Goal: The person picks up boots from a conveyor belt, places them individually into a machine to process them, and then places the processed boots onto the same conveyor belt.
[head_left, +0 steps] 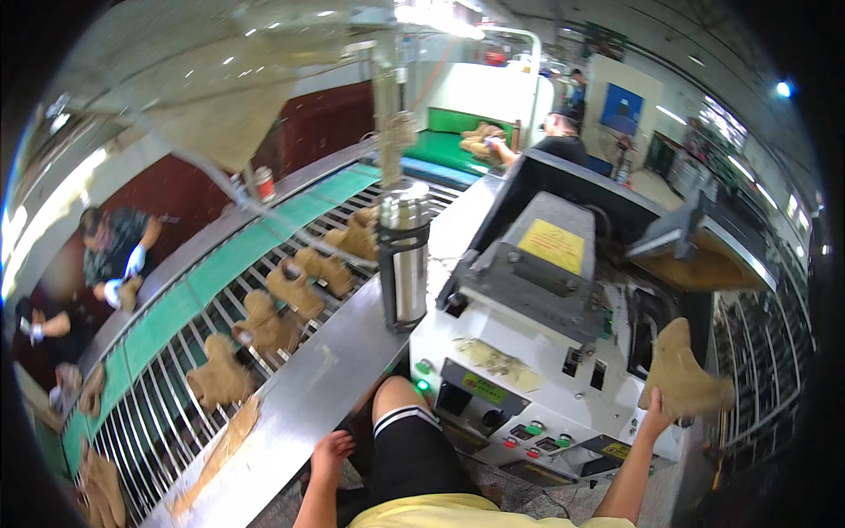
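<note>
My right hand [653, 417] is closed on a tan suede boot [679, 368], which it holds up at the right side of the white machine [528, 352]. The boot's shaft points up and its toe points right. My left hand [333, 447] is beside my left knee, near the metal ledge. Its fingers are loosely bent and apart, and I see nothing in them. Several more tan boots [220, 373] stand and lie on the roller conveyor [172, 387] to the left.
A steel thermos [407, 264] stands on the metal ledge [321, 370] between conveyor and machine. Coloured buttons [534, 429] line the machine's front. A dark rack [761, 370] is at the far right. Co-workers [119, 246] handle boots across the conveyor and at the back [563, 136].
</note>
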`<state>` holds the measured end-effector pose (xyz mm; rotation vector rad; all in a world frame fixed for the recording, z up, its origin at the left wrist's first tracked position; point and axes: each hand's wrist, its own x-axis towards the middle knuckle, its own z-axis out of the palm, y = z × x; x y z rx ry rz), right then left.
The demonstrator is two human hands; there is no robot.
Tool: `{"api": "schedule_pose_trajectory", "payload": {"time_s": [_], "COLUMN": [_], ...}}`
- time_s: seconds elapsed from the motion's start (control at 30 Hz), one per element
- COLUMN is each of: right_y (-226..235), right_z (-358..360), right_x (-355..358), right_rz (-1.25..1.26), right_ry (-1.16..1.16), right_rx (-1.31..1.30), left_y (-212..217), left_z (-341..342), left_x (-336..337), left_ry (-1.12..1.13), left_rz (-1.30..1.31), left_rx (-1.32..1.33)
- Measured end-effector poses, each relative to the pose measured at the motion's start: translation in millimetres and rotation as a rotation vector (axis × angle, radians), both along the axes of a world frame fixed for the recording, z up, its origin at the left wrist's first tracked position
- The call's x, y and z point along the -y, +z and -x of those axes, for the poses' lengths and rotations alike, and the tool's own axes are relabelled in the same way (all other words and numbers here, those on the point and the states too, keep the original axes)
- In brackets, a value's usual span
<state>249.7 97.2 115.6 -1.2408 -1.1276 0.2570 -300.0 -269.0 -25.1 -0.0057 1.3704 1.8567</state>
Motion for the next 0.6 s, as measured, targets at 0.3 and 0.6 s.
{"api": "schedule_pose_trajectory", "payload": {"time_s": [0.3, 0.6], "right_y": [-47.7, 111.9], "right_z": [146.3, 398.2], "right_x": [52.2, 186.7], "right_rz": [-0.142, -0.185], "right_ry": [1.034, 1.684], "right_rx": [-0.58, 0.43], "left_y": [116.5, 174.2], "left_z": [-70.1, -26.9], "left_x": [-84.4, 66.6], "left_ry": [-0.861, 0.008], "left_rz": [-0.555, -0.942], "left_rx": [-0.399, 0.098]}}
